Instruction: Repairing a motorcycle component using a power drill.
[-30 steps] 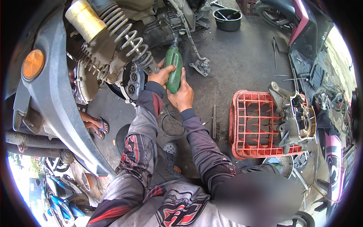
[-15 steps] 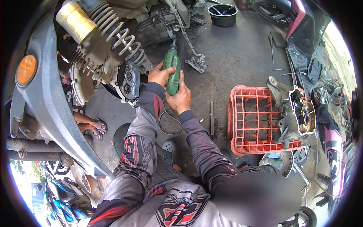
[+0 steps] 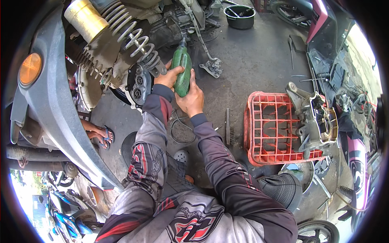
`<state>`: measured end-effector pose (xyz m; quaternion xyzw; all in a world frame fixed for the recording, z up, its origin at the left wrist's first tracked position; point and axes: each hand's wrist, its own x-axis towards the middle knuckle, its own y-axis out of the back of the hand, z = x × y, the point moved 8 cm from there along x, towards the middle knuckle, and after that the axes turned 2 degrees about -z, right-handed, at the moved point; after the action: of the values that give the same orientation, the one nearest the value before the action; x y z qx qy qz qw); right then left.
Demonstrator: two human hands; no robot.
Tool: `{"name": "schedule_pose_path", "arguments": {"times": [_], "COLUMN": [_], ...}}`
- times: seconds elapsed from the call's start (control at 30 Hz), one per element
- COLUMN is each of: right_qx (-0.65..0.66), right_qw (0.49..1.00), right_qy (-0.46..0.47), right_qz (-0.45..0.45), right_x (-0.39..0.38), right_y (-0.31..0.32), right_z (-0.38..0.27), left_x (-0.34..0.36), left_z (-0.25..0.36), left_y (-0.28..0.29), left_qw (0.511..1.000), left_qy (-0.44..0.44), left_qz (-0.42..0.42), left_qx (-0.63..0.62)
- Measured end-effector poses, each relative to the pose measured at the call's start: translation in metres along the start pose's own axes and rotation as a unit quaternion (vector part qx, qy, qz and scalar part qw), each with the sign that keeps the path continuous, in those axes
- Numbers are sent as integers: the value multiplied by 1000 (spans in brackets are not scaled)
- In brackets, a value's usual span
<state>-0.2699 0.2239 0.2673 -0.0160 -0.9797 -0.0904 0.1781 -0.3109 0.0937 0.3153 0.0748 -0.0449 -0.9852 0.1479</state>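
My left hand (image 3: 168,77) wraps round the side of a green power drill (image 3: 182,67). My right hand (image 3: 190,98) closes on the drill's rear end, with a finger lying along its body. The drill's nose points away from me at the dark, greasy underside of a motorcycle engine (image 3: 164,30). Whether the tip touches a bolt there is too small to tell. A coil shock absorber (image 3: 139,44) hangs just left of my left hand. A metal lever with a dirty foot pad (image 3: 211,67) stands right of the drill.
A red plastic crate (image 3: 269,127) at the right bears an opened engine case (image 3: 320,121). Beside it lies a brush (image 3: 228,125). A black bowl (image 3: 240,18) holds tools at the back. A looped cable (image 3: 172,129) lies below my hands. Another person's sandalled foot (image 3: 106,135) shows at the left.
The drill and both hands have shifted slightly left, with the grip kept. The shock absorber and fender appear a little further right. A blurred shape at the lower right is gone from view.
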Motion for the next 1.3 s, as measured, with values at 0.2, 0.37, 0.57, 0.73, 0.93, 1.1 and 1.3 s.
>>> {"name": "schedule_pose_path", "arguments": {"times": [0.2, 0.37, 0.57, 0.73, 0.93, 1.1, 1.3], "right_qx": [-13, -23, -37, -17, -21, -3, 3], "right_qw": [1000, 1000, 999, 1000, 1000, 1000, 1000], "right_qy": [-2, 5, 1, -2, 8, 10, 9], "right_qz": [-17, -8, -10, 9, 16, 24, 29], "right_x": [4, 8, 8, 5, 3, 10, 2], "right_y": [5, 9, 8, 8, 10, 14, 11], "right_z": [-1, -5, -5, -13, -16, -24, -22], "left_x": [0, -3, -5, 1, -4, -3, -14], "left_z": [6, 13, 14, 13, 15, 34, 33], "left_y": [-4, -9, -11, -4, -7, -11, -10], "left_qw": [1000, 999, 999, 999, 998, 997, 997], "left_qy": [-4, -16, -4, -31, -43, -62, -60], "left_qz": [-4, -16, -22, -36, -42, -46, -40], "left_qx": [-13, -28, -33, -24, -29, 8, 17]}}
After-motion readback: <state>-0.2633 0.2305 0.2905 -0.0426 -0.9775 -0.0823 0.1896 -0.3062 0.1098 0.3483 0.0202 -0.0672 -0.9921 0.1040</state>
